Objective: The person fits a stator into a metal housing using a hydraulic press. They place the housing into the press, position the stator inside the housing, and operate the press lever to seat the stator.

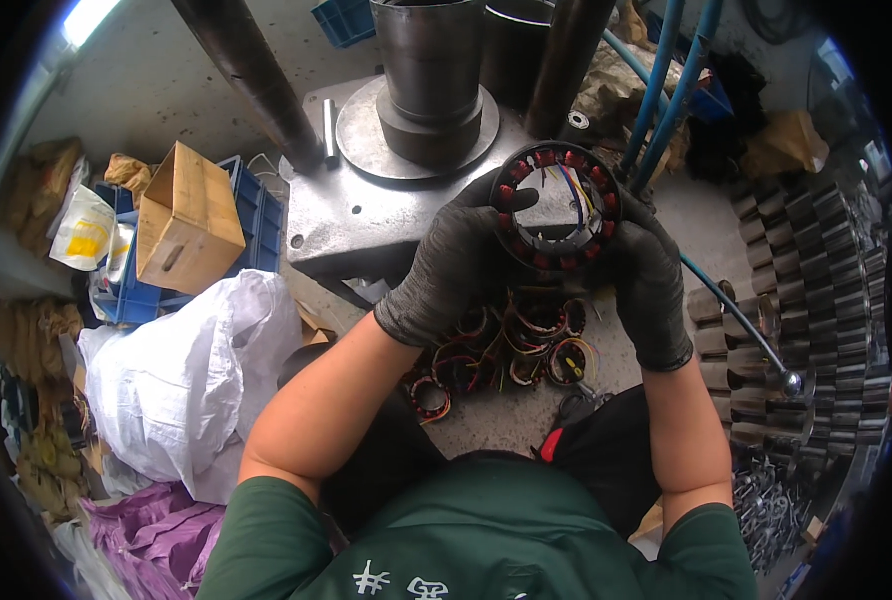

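Observation:
Both my hands wear dark gloves and hold one ring-shaped motor stator (556,207) with red copper windings and coloured wire leads across its middle. My left hand (456,262) grips its left and lower rim. My right hand (648,272) grips its right rim. The ring is lifted in front of a grey metal press base (366,215) that carries a dark steel cylinder (432,75). Below my hands a pile of similar wound stators (511,350) with tangled wires lies on the floor.
Stacked metal ring laminations (806,300) fill the right side. A blue-handled rod (736,315) with a ball end leans there. At left sit a cardboard box (188,215) on blue crates (256,225), a white sack (191,385) and purple bags (151,535).

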Demonstrator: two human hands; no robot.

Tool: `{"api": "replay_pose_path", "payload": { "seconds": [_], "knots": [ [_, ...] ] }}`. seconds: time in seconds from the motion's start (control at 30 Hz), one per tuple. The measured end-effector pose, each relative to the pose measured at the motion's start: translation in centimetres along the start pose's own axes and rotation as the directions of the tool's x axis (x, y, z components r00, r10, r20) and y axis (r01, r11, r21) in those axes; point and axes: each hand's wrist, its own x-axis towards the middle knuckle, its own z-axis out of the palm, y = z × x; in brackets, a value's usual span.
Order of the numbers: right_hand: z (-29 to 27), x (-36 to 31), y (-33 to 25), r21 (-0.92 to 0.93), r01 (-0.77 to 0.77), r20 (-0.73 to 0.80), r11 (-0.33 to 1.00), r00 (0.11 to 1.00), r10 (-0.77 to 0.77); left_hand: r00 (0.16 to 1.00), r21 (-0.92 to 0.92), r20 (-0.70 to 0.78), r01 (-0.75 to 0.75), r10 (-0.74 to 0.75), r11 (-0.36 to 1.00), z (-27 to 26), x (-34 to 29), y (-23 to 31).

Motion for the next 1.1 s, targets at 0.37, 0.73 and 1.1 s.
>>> {"api": "replay_pose_path", "payload": {
  "seconds": [0.37,0.73,1.1],
  "knots": [
    [-1.4,0.5,1.8,0.125,-0.131,0.012,0.983,0.991,0.131,0.997,-0.06,0.011,-0.075,0.076,0.995,0.3,0.5,0.4],
    [1.7,0.3,0.8,0.204,-0.053,-0.076,0.977,0.995,0.069,0.998,0.009,-0.023,-0.062,0.062,0.998,0.2,0.5,0.9],
    [0.8,0.5,1.1,0.216,-0.035,-0.06,0.976,0.997,0.049,0.996,0.059,-0.017,-0.087,0.088,0.995,-0.6,0.6,0.6]
  ]
}}
